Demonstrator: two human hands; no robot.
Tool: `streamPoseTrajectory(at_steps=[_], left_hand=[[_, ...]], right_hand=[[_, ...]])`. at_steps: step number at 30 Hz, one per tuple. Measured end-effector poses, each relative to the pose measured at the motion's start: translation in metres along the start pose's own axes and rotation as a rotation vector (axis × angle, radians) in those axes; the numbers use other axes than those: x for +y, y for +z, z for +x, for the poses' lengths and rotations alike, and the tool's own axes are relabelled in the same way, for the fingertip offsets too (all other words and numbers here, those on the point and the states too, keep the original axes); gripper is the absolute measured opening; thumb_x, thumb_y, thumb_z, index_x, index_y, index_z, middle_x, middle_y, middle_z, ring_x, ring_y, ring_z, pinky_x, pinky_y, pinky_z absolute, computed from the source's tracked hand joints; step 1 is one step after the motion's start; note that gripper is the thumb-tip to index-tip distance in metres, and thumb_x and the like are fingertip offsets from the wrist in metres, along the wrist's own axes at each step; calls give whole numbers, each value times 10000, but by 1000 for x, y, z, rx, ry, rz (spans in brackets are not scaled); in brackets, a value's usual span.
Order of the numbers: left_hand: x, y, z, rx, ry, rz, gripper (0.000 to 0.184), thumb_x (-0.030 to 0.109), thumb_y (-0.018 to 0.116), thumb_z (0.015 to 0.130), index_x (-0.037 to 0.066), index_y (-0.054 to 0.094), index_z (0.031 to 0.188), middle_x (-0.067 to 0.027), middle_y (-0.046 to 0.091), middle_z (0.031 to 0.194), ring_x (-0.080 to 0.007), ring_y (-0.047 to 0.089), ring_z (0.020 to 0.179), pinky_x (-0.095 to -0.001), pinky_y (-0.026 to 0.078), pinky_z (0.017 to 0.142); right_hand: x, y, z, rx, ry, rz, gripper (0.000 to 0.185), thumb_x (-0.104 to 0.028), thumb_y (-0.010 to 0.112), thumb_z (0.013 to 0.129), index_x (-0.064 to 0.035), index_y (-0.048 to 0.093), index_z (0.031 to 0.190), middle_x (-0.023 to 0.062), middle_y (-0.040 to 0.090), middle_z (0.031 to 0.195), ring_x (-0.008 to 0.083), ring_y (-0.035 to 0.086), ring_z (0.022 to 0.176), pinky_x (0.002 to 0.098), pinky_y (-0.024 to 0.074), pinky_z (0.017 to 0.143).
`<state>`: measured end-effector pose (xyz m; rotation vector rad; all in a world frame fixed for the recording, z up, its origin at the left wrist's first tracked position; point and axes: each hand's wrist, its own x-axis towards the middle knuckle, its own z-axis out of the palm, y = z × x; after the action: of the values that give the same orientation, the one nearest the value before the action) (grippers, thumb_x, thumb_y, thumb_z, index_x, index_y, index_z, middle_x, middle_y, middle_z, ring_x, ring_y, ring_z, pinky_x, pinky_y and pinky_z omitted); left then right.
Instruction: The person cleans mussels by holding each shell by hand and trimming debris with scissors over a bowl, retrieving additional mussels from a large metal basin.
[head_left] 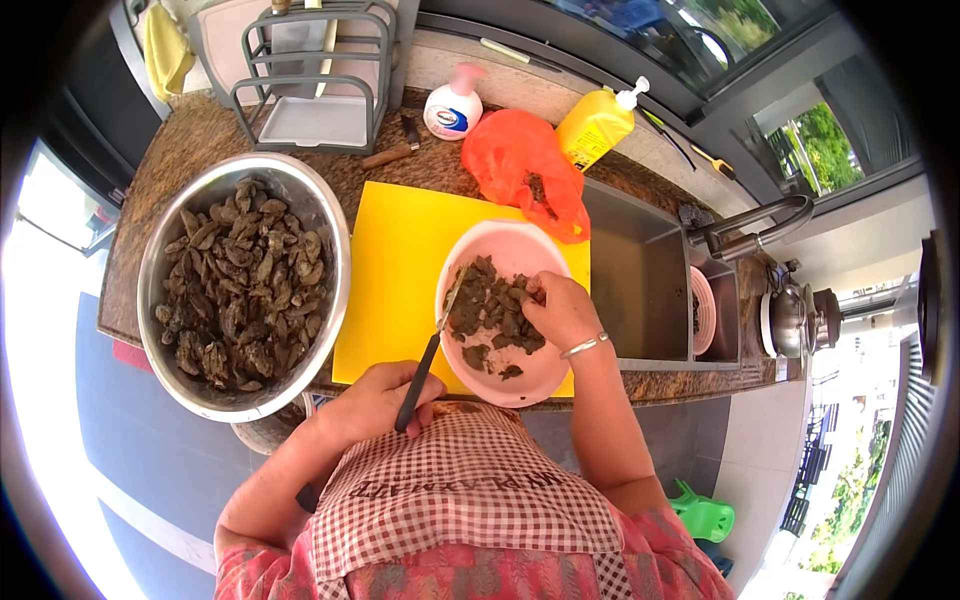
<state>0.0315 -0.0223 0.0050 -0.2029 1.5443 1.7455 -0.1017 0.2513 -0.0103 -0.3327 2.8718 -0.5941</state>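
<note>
My left hand point(398, 393) is closed round the black handle of a knife point(424, 372), whose narrow blade points up over the left rim of a pink bowl point(548, 243). Inside that bowl lies a heap of dark brown-grey oysters point(490, 300). The fingers of my right hand point(562, 312) are pinched together at the right side of the heap, on what looks like an oyster; the fingers partly hide it. Beneath the bowl is a yellow cutting board point(385, 270). To its left, a large metal basin point(334, 225) holds many more oysters point(245, 285).
A red plastic bag point(515, 155), a pink-topped pump bottle point(453, 110) and a yellow bottle point(597, 128) stand behind the board. A wooden-handled tool point(390, 155) lies near a grey rack point(315, 85). Right of the board is a sink point(640, 270) with a faucet point(755, 235).
</note>
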Motion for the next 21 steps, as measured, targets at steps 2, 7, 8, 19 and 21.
streamPoseTrajectory(at_steps=[2, 7, 8, 19, 21], left_hand=[[1, 1, 3, -25, 4, -2, 374, 317, 575, 998, -49, 635, 1049, -69, 647, 728, -137, 632, 594, -256, 511, 561], [5, 6, 11, -35, -28, 58, 376, 324, 576, 998, -43, 639, 1045, -67, 647, 726, -134, 631, 590, -256, 511, 559], [5, 6, 12, -37, -30, 69, 377, 326, 576, 998, -43, 639, 1045, -67, 647, 727, -134, 631, 592, -256, 512, 558], [4, 4, 9, -26, -25, 53, 368, 313, 583, 993, -44, 640, 1060, -67, 653, 737, -131, 633, 599, -252, 512, 564], [4, 2, 8, -40, -15, 47, 371, 312, 583, 991, -46, 640, 1070, -67, 654, 738, -130, 634, 604, -251, 510, 563]], right_hand=[[3, 2, -4, -19, 12, 45, 207, -153, 675, 775, 9, 627, 894, 205, 669, 895, 390, 636, 881, 453, 510, 807], [-8, 3, -7, 19, -86, -38, 212, -146, 686, 752, 7, 631, 889, 199, 666, 912, 377, 633, 903, 452, 509, 804], [-6, 7, -5, 22, -124, -64, 214, -148, 685, 753, 3, 641, 898, 198, 667, 919, 375, 634, 906, 453, 511, 807], [-13, -3, 21, -141, -75, -237, 187, -159, 674, 773, 1, 703, 866, 219, 683, 899, 355, 673, 818, 428, 537, 778], [3, -4, 20, -161, 58, 92, 217, -158, 687, 800, 19, 698, 924, 195, 700, 898, 302, 691, 772, 380, 550, 729]])
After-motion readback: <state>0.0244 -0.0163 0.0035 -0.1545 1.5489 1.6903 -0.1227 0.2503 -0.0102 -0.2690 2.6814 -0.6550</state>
